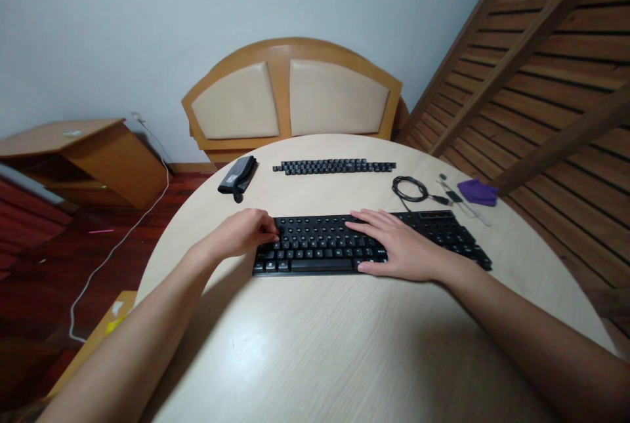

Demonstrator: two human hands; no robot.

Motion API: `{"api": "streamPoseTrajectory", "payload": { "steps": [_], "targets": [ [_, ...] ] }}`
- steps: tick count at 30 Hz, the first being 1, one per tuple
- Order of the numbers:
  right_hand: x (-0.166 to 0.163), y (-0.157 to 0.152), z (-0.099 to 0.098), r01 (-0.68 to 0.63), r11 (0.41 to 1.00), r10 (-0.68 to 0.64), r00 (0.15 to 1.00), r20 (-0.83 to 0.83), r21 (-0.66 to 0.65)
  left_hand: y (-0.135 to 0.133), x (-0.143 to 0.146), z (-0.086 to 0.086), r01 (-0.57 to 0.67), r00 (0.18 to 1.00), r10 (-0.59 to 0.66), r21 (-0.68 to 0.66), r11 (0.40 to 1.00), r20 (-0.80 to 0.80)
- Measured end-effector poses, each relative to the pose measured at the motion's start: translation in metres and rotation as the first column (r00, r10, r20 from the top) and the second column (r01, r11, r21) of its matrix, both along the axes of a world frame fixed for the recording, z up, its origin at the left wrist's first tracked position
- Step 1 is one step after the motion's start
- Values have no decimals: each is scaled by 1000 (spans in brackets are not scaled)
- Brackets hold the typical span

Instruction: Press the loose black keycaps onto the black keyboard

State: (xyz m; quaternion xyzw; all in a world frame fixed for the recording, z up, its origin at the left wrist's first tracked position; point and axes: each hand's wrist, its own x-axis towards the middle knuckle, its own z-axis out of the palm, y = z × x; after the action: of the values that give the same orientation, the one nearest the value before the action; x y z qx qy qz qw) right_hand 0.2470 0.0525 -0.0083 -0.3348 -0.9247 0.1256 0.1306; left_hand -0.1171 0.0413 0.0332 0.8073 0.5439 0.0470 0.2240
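A black keyboard (438,233) lies across the middle of a round pale wooden table (305,344). My left hand (243,231) rests at the keyboard's left end, fingers curled and pressed together at the upper left keys; what they pinch, if anything, is hidden. My right hand (394,242) lies flat on the keys right of centre, fingers stretched out and pointing left, holding nothing. Farther back a row of loose black keycaps (335,166) is lined up on the table.
A folded grey pouch (237,176) lies at the back left. A coiled black cable (411,189), small tools (455,197) and a purple cloth (477,191) sit at the back right. Behind the table stand a padded chair back (290,98), a wooden cabinet (88,154) and slatted boards (556,62).
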Motion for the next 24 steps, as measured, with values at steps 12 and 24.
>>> {"api": "streamPoseTrajectory", "payload": {
  "steps": [12, 24],
  "targets": [
    [-1, 0, 4, 10, 1000, -9, 999, 47, -10, 12, -2, -3, -126, 974, 121, 13, 992, 189],
    [-1, -1, 2, 10, 1000, -10, 1000, 16, -13, 101, 20, -31, -322, 929, 367, 406, 855, -38]
  ]
}}
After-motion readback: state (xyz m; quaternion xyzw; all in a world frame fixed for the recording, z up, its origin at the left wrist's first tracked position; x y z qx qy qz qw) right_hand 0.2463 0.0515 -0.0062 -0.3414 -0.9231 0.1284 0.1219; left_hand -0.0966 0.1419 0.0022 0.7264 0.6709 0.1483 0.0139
